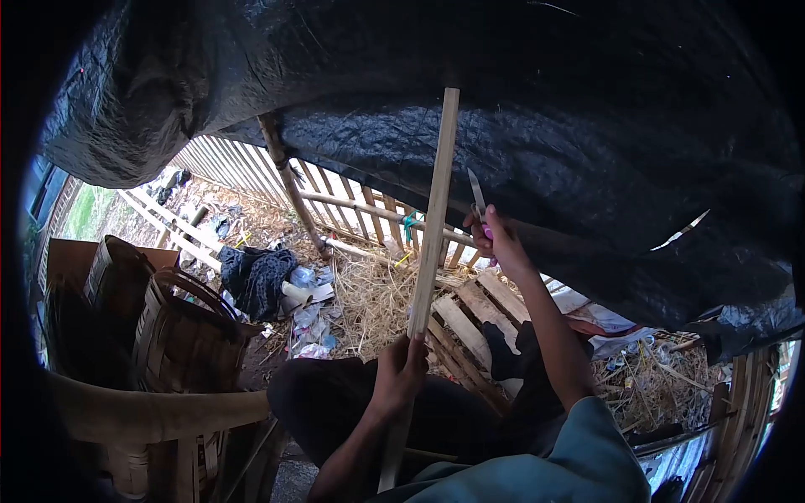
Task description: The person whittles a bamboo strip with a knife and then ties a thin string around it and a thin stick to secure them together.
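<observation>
Two things held, left hand (402, 369) closed round bamboo strip (437, 193), right hand (497, 239) clutching knife (475, 189)

baskets (168, 335) left of strip (432, 226) — knife (476, 194) right

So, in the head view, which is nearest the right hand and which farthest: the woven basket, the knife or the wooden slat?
1. knife, held in the right hand itself.
2. wooden slat, upright just to the left of that hand.
3. woven basket, far off at the left.
</observation>
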